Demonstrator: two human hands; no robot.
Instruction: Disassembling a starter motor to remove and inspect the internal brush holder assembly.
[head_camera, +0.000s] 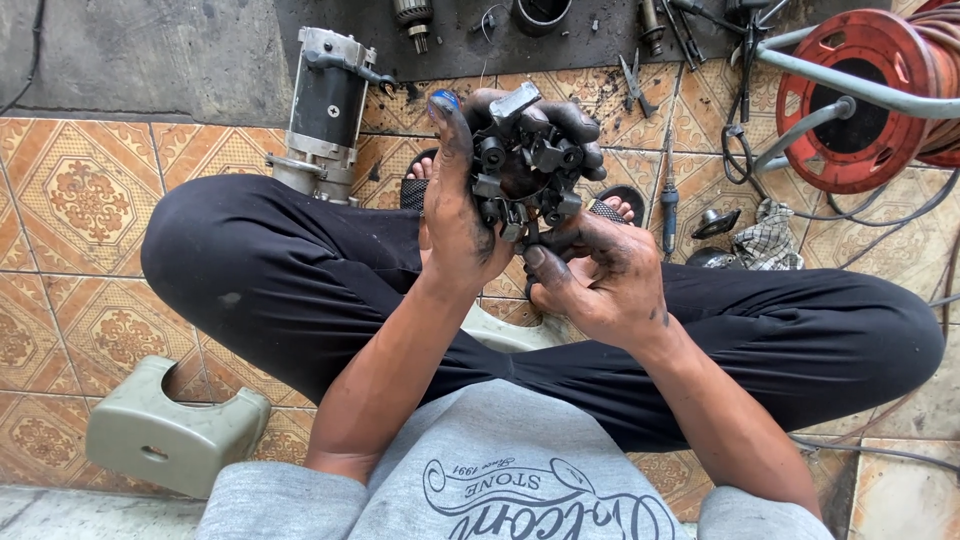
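Note:
My left hand (462, 215), black with grease, holds up a round dark metal brush-holder assembly (525, 160) with several small blocks and springs on it, fingers curled around its far rim. My right hand (590, 275) sits just below it, thumb and fingertips pressed on the part's lower edge. Both hands are raised above my crossed legs in black trousers.
A black and silver starter motor (322, 110) stands on the tiled floor at upper left. A grey plastic stool (170, 432) lies lower left. A red hose reel (860, 95) is upper right. Pliers (632, 82), a screwdriver (668, 200), a checked rag (765, 240) and small parts lie ahead.

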